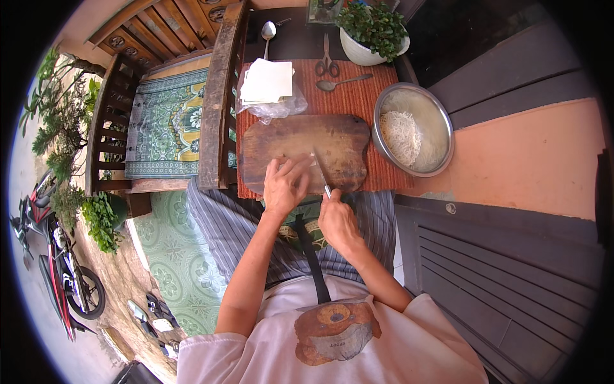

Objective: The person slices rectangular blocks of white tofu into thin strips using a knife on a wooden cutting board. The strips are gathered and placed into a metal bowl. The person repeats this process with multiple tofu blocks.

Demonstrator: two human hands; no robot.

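Note:
My right hand [337,218] is closed around the handle of a kitchen knife [321,173], its blade resting over a dark wooden cutting board [297,132]. My left hand [283,185] is on the board to the left of the blade, fingers spread and blurred. Its fingertips reach a small white piece [312,161] beside the knife; blur hides whether they grip it. To the right of the board, a steel bowl [449,144] holds pale shredded strands [400,137]. Beyond the board, a stack of white square sheets [266,81] lies on a clear plastic bag [280,109].
An orange woven mat [355,103] lies under the board. Scissors [327,60], a dark spoon [338,84] and a shiny spoon [268,38] lie behind it. A potted plant [379,48] stands at the back right. A wooden bench arm [218,110] borders the left side.

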